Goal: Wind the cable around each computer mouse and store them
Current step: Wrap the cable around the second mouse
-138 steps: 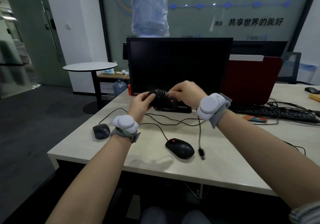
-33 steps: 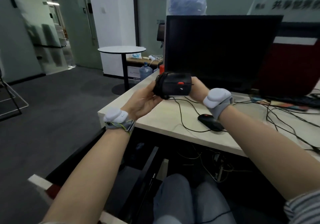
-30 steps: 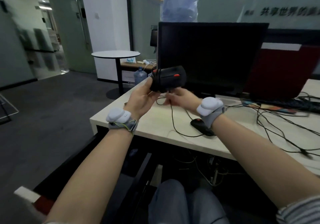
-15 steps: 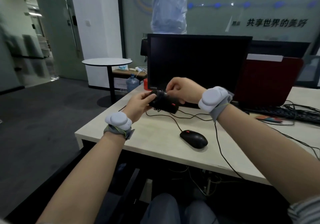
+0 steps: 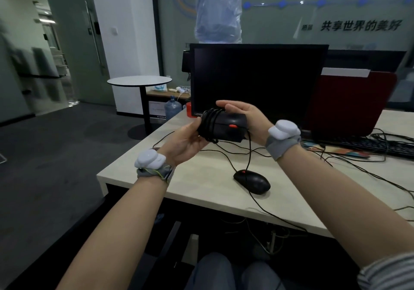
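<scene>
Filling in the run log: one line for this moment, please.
stage: winding | both hands hold mouse above desk | cable partly wound | second mouse on desk, unwound

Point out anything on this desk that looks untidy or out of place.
Loose black cables sprawl tangled across the desk, and one hangs off its front edge. A second mouse lies unwound near that edge. The held mouse, between left hand and right hand, is only part wound.
</scene>
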